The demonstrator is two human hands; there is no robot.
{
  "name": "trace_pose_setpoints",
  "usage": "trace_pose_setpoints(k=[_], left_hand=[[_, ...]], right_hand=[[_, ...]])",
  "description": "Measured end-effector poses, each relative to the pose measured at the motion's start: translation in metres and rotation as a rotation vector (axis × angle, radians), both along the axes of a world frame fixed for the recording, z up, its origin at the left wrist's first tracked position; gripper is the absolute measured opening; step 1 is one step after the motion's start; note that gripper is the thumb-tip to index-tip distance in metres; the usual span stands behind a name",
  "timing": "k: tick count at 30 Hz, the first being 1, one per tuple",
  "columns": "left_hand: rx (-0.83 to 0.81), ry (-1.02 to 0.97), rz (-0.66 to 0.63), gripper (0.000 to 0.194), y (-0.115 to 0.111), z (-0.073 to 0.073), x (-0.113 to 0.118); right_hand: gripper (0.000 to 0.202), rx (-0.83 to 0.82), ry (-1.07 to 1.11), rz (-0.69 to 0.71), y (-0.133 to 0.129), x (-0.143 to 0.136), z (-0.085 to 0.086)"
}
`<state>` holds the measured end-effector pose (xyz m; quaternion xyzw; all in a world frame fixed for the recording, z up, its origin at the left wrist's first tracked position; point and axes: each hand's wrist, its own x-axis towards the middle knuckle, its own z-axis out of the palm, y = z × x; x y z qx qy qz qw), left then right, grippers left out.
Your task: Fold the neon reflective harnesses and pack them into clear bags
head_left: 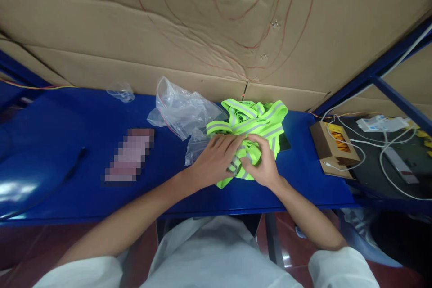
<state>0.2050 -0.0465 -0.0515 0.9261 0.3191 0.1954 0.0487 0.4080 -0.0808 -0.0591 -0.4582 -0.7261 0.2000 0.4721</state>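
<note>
A heap of neon-green reflective strap (261,126) with a grey stripe lies near the back of the blue table. In front of it, my left hand (216,157) lies over a bunched part of the strap, its fingers bent together. My right hand (265,164) curls round the same bunch from the right, thumb and fingers pinching it. A dark buckle-like piece (232,166) shows beside my left hand; part of it is hidden. Crumpled clear plastic bags (185,108) lie just left of the heap.
A pixelated flat object (130,155) and a black cable (72,171) lie on the blue table (64,121) at left. A small open cardboard box (334,144) stands right, beside white cables (384,139). Upright cardboard (168,31) with red drawn lines backs the table.
</note>
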Motion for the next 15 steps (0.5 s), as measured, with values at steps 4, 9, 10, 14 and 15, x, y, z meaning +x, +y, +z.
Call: trace_pose_setpoints(k=[4, 9, 10, 14, 15], left_hand=[[0.004, 0.013, -0.012, 0.106, 0.001, 0.001, -0.002], [0.08, 0.086, -0.053, 0.102, -0.006, 0.0, 0.005], [0.094, 0.101, -0.066, 0.1, -0.008, 0.0, 0.007], [0.13, 0.139, -0.084, 0.088, -0.014, 0.003, 0.013], [0.133, 0.137, -0.082, 0.089, -0.013, 0.004, 0.013]], right_hand=[[0.012, 0.105, -0.01, 0.083, 0.002, 0.0, 0.002], [0.007, 0.083, -0.057, -0.049, -0.005, -0.005, 0.002], [0.009, 0.079, -0.075, -0.07, -0.007, -0.007, 0.002], [0.019, 0.082, -0.061, -0.089, -0.007, -0.012, 0.0], [0.018, 0.078, -0.034, -0.082, -0.006, -0.013, 0.0]])
